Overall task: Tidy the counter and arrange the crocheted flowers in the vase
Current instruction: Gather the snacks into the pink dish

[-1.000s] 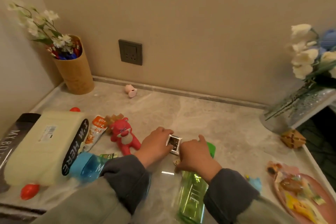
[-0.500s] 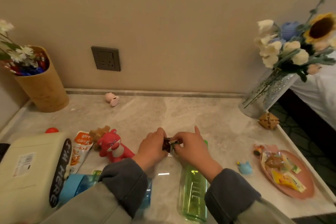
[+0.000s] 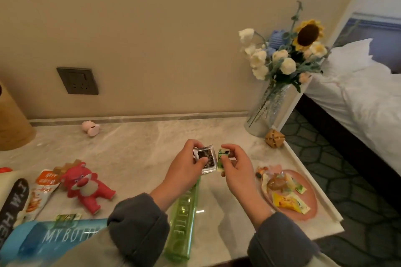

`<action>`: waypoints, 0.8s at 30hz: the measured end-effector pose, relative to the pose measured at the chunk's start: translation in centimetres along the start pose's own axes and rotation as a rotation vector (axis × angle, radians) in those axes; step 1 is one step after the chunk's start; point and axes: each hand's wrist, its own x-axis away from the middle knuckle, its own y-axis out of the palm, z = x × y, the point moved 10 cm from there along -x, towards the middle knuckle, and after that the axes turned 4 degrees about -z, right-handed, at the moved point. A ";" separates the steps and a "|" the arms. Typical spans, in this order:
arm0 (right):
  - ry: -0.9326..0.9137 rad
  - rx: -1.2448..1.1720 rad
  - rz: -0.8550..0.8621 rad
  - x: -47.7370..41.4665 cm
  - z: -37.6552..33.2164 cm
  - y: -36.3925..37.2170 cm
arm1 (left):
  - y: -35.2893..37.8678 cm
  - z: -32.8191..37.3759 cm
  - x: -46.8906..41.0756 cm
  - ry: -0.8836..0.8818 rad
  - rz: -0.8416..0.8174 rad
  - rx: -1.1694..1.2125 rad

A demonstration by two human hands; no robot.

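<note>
My left hand (image 3: 186,166) grips a small silver snack packet (image 3: 207,159) with a dark picture, held above the marble counter (image 3: 138,149). My right hand (image 3: 235,166) pinches a small green-and-white sachet (image 3: 221,160) right beside the packet. Both are lifted over the middle of the counter. At the back right corner stands a clear glass vase (image 3: 265,112) holding crocheted flowers (image 3: 284,52): white blooms, blue ones and a sunflower.
A pink plate (image 3: 312,206) of wrapped snacks lies right of my hands. A green bottle (image 3: 184,214) and a blue bottle (image 3: 54,238) lie near the front edge. A red bear toy (image 3: 86,186), an orange snack pouch (image 3: 41,191), a pink pig figure (image 3: 91,128), a wooden puzzle ball (image 3: 274,138) also sit here.
Both hands rose from the counter with the packet and the sachet. The view swung right, so the vase and the bed came fully into sight and the wooden holder slid off left.
</note>
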 end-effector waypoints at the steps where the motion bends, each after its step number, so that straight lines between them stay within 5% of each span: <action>1: 0.019 0.014 0.020 0.2 0.8 -1.8 | 1.5 0.8 0.1 0.005 -0.013 0.005; 10: 0.067 0.292 0.174 2.7 7.2 -16.7 | 16.2 5.4 0.8 -0.003 -0.135 -0.007; 24: 0.173 0.537 -0.086 0.9 14.9 -22.1 | 25.6 6.5 0.4 -0.046 -0.139 -0.197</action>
